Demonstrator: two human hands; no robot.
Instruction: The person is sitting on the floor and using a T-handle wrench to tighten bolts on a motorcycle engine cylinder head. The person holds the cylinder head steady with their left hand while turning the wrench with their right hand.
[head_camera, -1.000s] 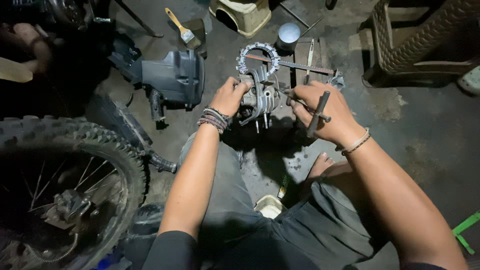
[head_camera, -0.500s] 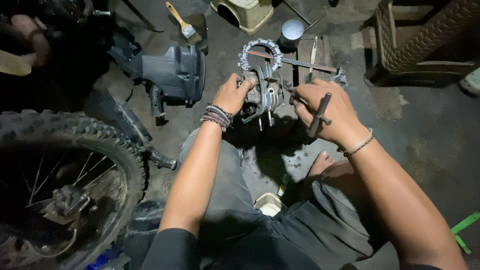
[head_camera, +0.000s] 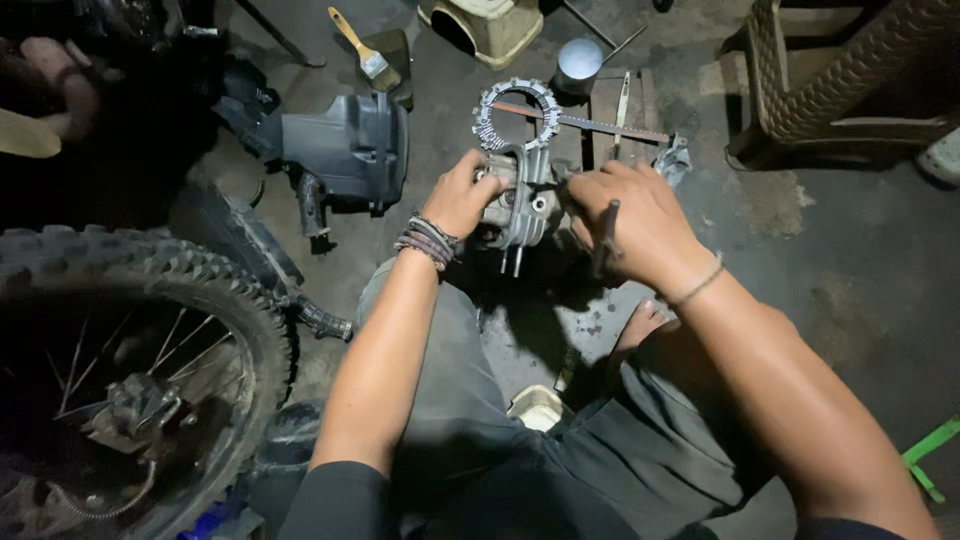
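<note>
A grey metal engine cylinder head (head_camera: 522, 205) sits in front of me over the oily floor, studs pointing down. My left hand (head_camera: 462, 195), with bead bracelets at the wrist, grips its left side. My right hand (head_camera: 628, 222) rests on its right side and holds a dark metal tool (head_camera: 604, 238) that hangs down from the fingers. Just behind the part lies a toothed clutch ring (head_camera: 516, 112) with a thin rod (head_camera: 590, 122) across it.
A knobby motorcycle wheel (head_camera: 130, 350) fills the lower left. A black plastic airbox (head_camera: 350, 150) lies left of the part. A paintbrush (head_camera: 362, 50), a metal can (head_camera: 579, 64), a beige stool (head_camera: 488, 25) and a brown plastic chair (head_camera: 850, 80) stand at the back.
Both hands have stayed on the cylinder head, with the right hand shifting closer onto its right side. The view has moved slightly.
</note>
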